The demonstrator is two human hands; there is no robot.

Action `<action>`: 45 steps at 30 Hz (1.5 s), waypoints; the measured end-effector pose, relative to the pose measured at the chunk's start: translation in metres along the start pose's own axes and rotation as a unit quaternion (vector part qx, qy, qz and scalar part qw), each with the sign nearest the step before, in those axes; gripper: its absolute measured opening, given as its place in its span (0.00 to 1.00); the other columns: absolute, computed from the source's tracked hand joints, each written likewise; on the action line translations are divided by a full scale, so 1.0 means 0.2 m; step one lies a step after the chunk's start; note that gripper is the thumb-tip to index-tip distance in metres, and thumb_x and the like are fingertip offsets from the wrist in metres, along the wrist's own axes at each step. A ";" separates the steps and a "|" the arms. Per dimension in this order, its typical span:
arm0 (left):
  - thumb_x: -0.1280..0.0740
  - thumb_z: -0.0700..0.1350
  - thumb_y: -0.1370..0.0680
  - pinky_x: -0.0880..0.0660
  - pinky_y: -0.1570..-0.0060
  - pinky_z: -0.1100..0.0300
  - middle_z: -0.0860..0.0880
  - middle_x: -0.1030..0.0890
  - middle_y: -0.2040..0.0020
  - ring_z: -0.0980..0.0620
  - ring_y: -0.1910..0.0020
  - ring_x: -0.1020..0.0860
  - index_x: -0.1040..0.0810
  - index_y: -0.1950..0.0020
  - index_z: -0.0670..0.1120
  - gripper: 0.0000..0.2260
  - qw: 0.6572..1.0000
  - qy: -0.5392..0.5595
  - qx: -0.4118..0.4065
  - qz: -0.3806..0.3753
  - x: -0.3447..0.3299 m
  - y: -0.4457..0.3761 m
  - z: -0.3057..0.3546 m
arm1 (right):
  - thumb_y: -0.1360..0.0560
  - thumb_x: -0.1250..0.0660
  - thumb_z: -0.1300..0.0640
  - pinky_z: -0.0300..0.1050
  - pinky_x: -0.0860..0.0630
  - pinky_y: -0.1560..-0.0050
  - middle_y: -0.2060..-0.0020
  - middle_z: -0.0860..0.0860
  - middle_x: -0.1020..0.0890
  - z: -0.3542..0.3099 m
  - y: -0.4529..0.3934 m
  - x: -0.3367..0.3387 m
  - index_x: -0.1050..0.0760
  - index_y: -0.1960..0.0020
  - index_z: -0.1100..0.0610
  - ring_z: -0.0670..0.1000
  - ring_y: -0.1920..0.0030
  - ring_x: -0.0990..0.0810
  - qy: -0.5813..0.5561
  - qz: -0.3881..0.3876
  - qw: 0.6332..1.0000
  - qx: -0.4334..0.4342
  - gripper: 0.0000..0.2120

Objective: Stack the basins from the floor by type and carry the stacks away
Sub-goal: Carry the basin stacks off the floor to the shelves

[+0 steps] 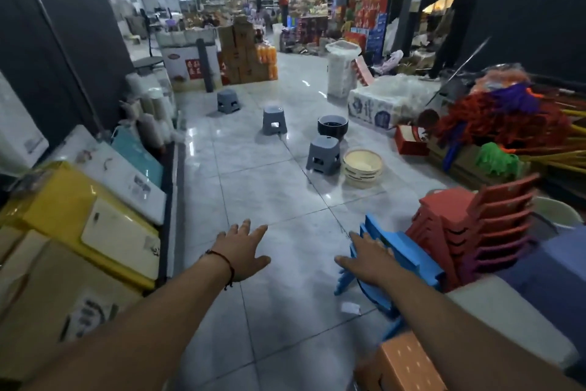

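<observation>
While both arms reach forward over the tiled floor (279, 187), neither hand holds anything. The left hand (242, 251) is spread wide, palm down, fingers splayed, above bare tiles near the floor's near edge; a dark cord bracelet (225, 267) circles its wrist. The right hand (369, 259) is likewise flat and wide, fingers extended, lying over the top of a blue plastic stool stack (402, 260); contact with the stack appears likely but cannot be confirmed.

Basins observed: a cream basin stack (363, 168) stands on the floor toward its right side, several rims visible one inside another. A black basin (333, 125) stands beyond it, farther from the camera, upright. Both are well apart from the hands.

Three grey step stools are on the floor: one (323, 154) just beside the cream basin stack on its left, one (274, 120) toward the middle, one (228, 101) farther back on the left.

Along the floor's right edge: a red stool stack (472, 225) touching the blue one, an orange carton (406, 365) at the near right corner, bundled mops (507, 118) in red, purple and green. Along the left edge: a yellow box (63, 210), white flat items leaning in a row, brown cartons. A small white paper scrap (350, 307) lies on the tiles near the blue stack. Background shelving is blurred.
</observation>
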State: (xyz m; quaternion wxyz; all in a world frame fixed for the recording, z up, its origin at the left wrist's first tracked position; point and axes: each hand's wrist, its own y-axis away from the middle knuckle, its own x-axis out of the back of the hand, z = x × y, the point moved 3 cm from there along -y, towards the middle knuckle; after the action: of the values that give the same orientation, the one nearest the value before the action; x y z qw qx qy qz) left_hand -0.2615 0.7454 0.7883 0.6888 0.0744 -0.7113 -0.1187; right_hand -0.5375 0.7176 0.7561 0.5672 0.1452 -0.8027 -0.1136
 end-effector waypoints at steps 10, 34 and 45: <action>0.44 0.65 0.21 0.45 0.25 0.44 0.43 0.54 0.20 0.41 0.22 0.49 0.57 0.20 0.56 0.35 0.999 0.034 -0.006 -0.014 0.09 -0.98 -0.33 | 0.23 0.42 0.35 0.58 0.53 0.24 0.20 0.53 0.53 -0.25 -0.96 0.25 0.54 0.20 0.47 0.59 0.22 0.52 0.023 -0.015 1.000 0.008 0.38; 0.46 0.64 0.20 0.47 0.26 0.45 0.42 0.55 0.20 0.39 0.22 0.50 0.57 0.20 0.54 0.35 0.961 -0.086 -0.259 -0.052 0.69 -3.76 -0.16 | 0.23 0.44 0.34 0.61 0.47 0.25 0.21 0.57 0.48 0.01 -3.08 0.82 0.52 0.21 0.49 0.62 0.23 0.47 0.000 0.038 0.980 -0.194 0.38; 0.46 0.64 0.21 0.46 0.26 0.44 0.42 0.55 0.20 0.40 0.22 0.49 0.56 0.20 0.54 0.35 0.969 -0.089 -0.218 -0.076 0.89 -4.87 0.02 | 0.22 0.45 0.34 0.61 0.52 0.24 0.21 0.56 0.54 0.35 -4.15 1.33 0.55 0.20 0.48 0.61 0.22 0.52 0.034 -0.008 0.988 -0.149 0.38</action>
State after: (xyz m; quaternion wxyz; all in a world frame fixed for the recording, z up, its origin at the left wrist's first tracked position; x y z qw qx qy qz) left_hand -0.3280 -0.2384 0.6945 0.6111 -0.0343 -0.7190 -0.3293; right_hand -0.5999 -0.1508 0.6788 0.6087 0.0695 -0.7558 -0.2311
